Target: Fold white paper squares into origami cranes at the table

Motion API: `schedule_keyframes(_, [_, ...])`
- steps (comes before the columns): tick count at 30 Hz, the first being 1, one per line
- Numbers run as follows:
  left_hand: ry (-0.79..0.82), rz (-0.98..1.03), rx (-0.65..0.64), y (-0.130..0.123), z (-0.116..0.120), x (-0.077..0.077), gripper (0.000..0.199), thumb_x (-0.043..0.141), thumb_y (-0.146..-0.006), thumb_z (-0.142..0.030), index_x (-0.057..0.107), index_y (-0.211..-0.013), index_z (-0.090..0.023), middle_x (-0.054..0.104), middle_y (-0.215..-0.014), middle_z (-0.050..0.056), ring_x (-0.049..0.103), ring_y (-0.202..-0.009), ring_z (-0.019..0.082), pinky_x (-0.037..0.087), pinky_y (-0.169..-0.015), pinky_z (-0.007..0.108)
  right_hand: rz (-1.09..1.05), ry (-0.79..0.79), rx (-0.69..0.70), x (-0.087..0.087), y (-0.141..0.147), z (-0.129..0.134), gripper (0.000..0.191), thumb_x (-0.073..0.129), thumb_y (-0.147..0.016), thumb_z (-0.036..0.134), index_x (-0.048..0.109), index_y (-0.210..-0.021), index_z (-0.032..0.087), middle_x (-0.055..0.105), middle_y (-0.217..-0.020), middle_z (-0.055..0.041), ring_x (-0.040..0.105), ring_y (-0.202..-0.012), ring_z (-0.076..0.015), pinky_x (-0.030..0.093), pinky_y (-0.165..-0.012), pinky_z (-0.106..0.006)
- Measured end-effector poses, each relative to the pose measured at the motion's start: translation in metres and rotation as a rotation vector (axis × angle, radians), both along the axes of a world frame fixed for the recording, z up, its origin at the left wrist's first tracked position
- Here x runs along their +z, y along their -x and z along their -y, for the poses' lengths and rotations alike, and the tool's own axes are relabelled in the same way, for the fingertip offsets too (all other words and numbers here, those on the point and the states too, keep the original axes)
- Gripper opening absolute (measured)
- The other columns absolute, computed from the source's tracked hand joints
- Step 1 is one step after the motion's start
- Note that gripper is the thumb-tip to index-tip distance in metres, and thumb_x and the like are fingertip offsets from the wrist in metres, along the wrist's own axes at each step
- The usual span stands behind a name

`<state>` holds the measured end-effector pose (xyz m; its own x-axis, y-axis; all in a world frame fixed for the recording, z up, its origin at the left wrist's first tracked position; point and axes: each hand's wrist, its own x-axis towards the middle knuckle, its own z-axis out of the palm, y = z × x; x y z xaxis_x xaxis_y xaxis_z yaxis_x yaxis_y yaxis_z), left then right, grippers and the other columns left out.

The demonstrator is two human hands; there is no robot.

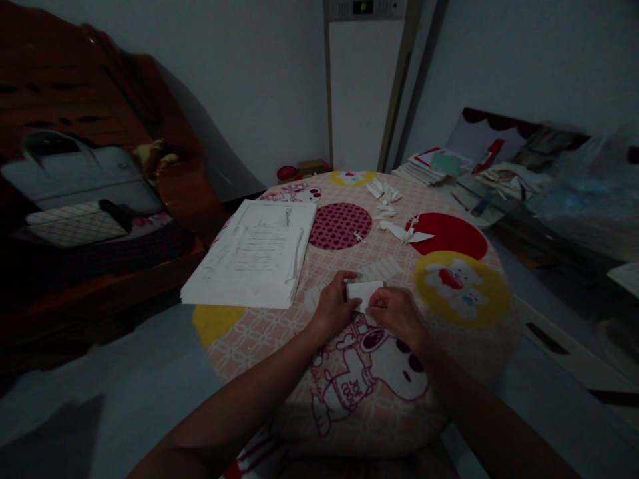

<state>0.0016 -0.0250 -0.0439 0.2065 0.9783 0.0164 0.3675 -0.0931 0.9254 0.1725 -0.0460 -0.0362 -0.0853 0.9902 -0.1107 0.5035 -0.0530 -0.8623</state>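
Observation:
A small folded piece of white paper lies between my two hands near the front of the round table. My left hand grips its left edge, thumb toward me and fingers on the far side. At its right edge my right hand pinches the paper with bent fingers. Beyond the hands lie several folded paper birds, pale and pointed, with more folded paper shapes farther back. A thick stack of printed sheets rests on the table to the left of my hands.
A patterned cloth covers the round table. On the left, a wooden bench holds a light handbag and a checked pouch. Papers and a plastic bag crowd the side table at right. A tall white cabinet-like unit stands behind.

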Motion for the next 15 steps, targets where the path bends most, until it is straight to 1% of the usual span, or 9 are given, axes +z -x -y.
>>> schedule_keyframes(2, [0.016, 0.061, 0.003, 0.001, -0.003, -0.003, 0.051, 0.062, -0.07, -0.008, 0.048, -0.118, -0.021, 0.063, -0.082, -0.002, 0.059, -0.071, 0.014, 0.045, -0.063, 0.024, -0.033, 0.012, -0.047, 0.002, -0.004, -0.001, 0.009, 0.061, -0.071, 0.025, 0.06, -0.065, 0.018, 0.059, -0.053, 0.0027, 0.053, -0.047, -0.0121, 0.039, -0.048, -0.022])
schedule_keyframes(4, [0.016, 0.051, -0.037, 0.005, -0.012, -0.001, 0.053, 0.06, -0.07, -0.008, 0.049, -0.12, -0.02, 0.061, -0.077, -0.003, 0.057, -0.068, 0.013, 0.043, -0.06, 0.022, 0.019, -0.081, -0.126, 0.006, -0.009, -0.004, 0.017, 0.063, -0.074, 0.032, 0.06, -0.064, 0.018, 0.061, -0.057, 0.0006, 0.056, -0.052, -0.0132, 0.04, -0.051, -0.024])
schedule_keyframes(5, [0.012, 0.03, -0.081, 0.009, -0.018, 0.001, 0.055, 0.059, -0.069, -0.007, 0.049, -0.122, -0.02, 0.059, -0.073, -0.004, 0.056, -0.065, 0.012, 0.041, -0.057, 0.022, 0.071, -0.15, -0.171, 0.009, -0.012, -0.005, 0.021, 0.064, -0.075, 0.036, 0.061, -0.064, 0.018, 0.063, -0.059, -0.0005, 0.057, -0.055, -0.0141, 0.042, -0.054, -0.024])
schedule_keyframes(6, [0.026, 0.019, -0.155, 0.012, -0.024, 0.005, 0.057, 0.058, -0.068, -0.006, 0.049, -0.123, -0.019, 0.057, -0.071, -0.005, 0.054, -0.062, 0.012, 0.039, -0.055, 0.021, 0.113, -0.202, -0.217, 0.012, -0.015, -0.007, 0.023, 0.064, -0.076, 0.039, 0.062, -0.066, 0.018, 0.064, -0.062, -0.0015, 0.059, -0.058, -0.015, 0.043, -0.056, -0.025])
schedule_keyframes(8, [0.032, -0.02, -0.339, 0.018, -0.038, 0.013, 0.061, 0.059, -0.067, -0.008, 0.049, -0.127, -0.016, 0.053, -0.066, -0.007, 0.048, -0.057, 0.011, 0.035, -0.053, 0.021, 0.136, -0.219, -0.248, 0.014, -0.019, -0.01, 0.026, 0.068, -0.075, 0.044, 0.066, -0.074, 0.017, 0.068, -0.069, -0.0037, 0.063, -0.064, -0.017, 0.046, -0.061, -0.027])
schedule_keyframes(10, [-0.003, -0.062, -0.53, 0.019, -0.05, 0.022, 0.061, 0.061, -0.067, -0.011, 0.051, -0.127, -0.016, 0.051, -0.065, -0.007, 0.046, -0.056, 0.01, 0.034, -0.052, 0.021, 0.081, -0.176, -0.197, 0.012, -0.021, -0.011, 0.031, 0.071, -0.071, 0.044, 0.068, -0.084, 0.016, 0.072, -0.077, -0.0057, 0.066, -0.07, -0.0186, 0.049, -0.064, -0.028])
schedule_keyframes(12, [-0.048, -0.108, -0.663, 0.016, -0.06, 0.031, 0.061, 0.061, -0.066, -0.009, 0.054, -0.126, -0.018, 0.054, -0.068, -0.006, 0.047, -0.059, 0.011, 0.035, -0.055, 0.021, -0.014, -0.097, -0.105, 0.007, -0.021, -0.011, 0.028, 0.071, -0.071, 0.04, 0.068, -0.084, 0.015, 0.072, -0.076, -0.0055, 0.067, -0.069, -0.0181, 0.05, -0.063, -0.027])
schedule_keyframes(13, [-0.058, -0.125, -0.716, 0.012, -0.064, 0.035, 0.062, 0.06, -0.065, -0.006, 0.055, -0.125, -0.019, 0.056, -0.07, -0.005, 0.049, -0.061, 0.012, 0.037, -0.057, 0.022, -0.061, -0.04, -0.077, 0.004, -0.021, -0.01, 0.024, 0.069, -0.072, 0.038, 0.067, -0.08, 0.015, 0.07, -0.071, -0.0037, 0.065, -0.063, -0.0167, 0.05, -0.059, -0.026])
schedule_keyframes(15, [-0.103, -0.18, -0.784, 0.003, -0.07, 0.041, 0.061, 0.06, -0.064, -0.004, 0.058, -0.123, -0.021, 0.062, -0.078, -0.002, 0.054, -0.067, 0.013, 0.04, -0.062, 0.024, -0.126, 0.109, -0.082, 0.001, -0.021, -0.007, 0.02, 0.064, -0.074, 0.036, 0.062, -0.07, 0.016, 0.061, -0.053, 0.0016, 0.058, -0.046, -0.0134, 0.045, -0.046, -0.024])
